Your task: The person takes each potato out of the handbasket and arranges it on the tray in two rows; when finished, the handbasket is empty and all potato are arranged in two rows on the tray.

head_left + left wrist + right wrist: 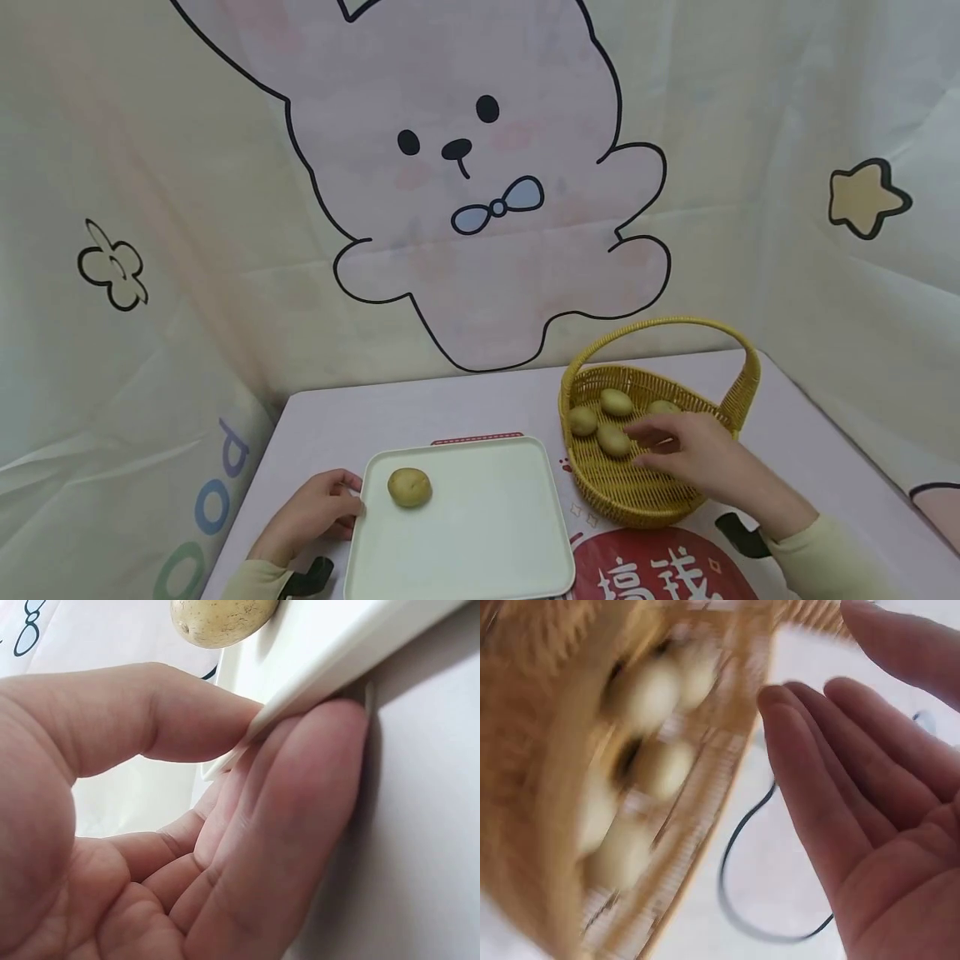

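Observation:
My left hand (pixel 313 510) pinches the left rim of a white rectangular tray (pixel 480 533). In the left wrist view the thumb lies on top of the rim and the fingers sit under it. One potato (pixel 409 487) rests near the tray's far left corner. Over the right part of a yellow wicker basket (pixel 652 510) is my right hand (pixel 697 457), fingers extended, thumb apart, nothing held. Several potatoes (pixel 614 440) lie in the basket, one partly hidden behind that hand. The right wrist view shows the basket blurred, beside the open fingers (pixel 802 772).
The basket's tall arched handle (pixel 660 321) rises above it at the table's back right. A pale tablecloth with a red printed patch (pixel 663 558) covers the table (pixel 337 425). Behind hangs a curtain (pixel 720 217) with cartoon drawings.

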`<state>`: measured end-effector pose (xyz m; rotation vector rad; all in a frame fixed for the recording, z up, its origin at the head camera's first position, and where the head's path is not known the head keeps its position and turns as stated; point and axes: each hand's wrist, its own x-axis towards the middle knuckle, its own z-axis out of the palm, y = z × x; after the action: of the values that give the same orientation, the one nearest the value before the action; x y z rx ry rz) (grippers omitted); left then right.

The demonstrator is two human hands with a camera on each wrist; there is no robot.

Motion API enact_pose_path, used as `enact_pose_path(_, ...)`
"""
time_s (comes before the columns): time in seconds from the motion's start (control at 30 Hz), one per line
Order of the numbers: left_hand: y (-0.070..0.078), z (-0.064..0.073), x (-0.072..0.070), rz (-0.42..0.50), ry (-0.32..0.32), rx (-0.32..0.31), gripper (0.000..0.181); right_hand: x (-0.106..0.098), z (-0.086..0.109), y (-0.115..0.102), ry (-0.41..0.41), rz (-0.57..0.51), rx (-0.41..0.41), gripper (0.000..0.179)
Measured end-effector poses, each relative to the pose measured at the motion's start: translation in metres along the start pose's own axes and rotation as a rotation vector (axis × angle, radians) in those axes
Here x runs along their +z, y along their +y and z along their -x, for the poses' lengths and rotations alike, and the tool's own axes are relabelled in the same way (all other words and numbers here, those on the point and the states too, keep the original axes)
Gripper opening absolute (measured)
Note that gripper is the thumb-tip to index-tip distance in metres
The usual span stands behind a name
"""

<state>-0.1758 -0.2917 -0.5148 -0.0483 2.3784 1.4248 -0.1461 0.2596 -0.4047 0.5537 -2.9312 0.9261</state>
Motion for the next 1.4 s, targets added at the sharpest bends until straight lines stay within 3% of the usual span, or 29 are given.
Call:
enact_pose_path(0.17,0.002,0.001,0.0,0.003,-0.006,0.004,0.034,-0.019,-0.009,0.033,0.008,0.054,0.108,0.042)
enact_pose_path(0.33,0.001,0.0,-0.001,0.002,-0.005,-0.003,0.033,-0.025,-0.019,0.057,0.023,0.129,0.123,0.04)
enact_pose_path(0.53,-0.003,0.001,0.0,0.011,-0.01,-0.001,0.033,-0.02,-0.027,0.075,0.024,0.17,0.119,0.039)
enact_pose_path(0.93,-0.001,0.001,0.001,0.019,-0.005,-0.013,0.032,-0.016,-0.038,0.088,-0.017,0.211,0.169,0.043)
enact_pose_path(1.4,0.0,-0.001,0.0,0.015,-0.003,-0.021,0.033,-0.017,-0.045,0.093,-0.077,0.18,0.18,0.034)
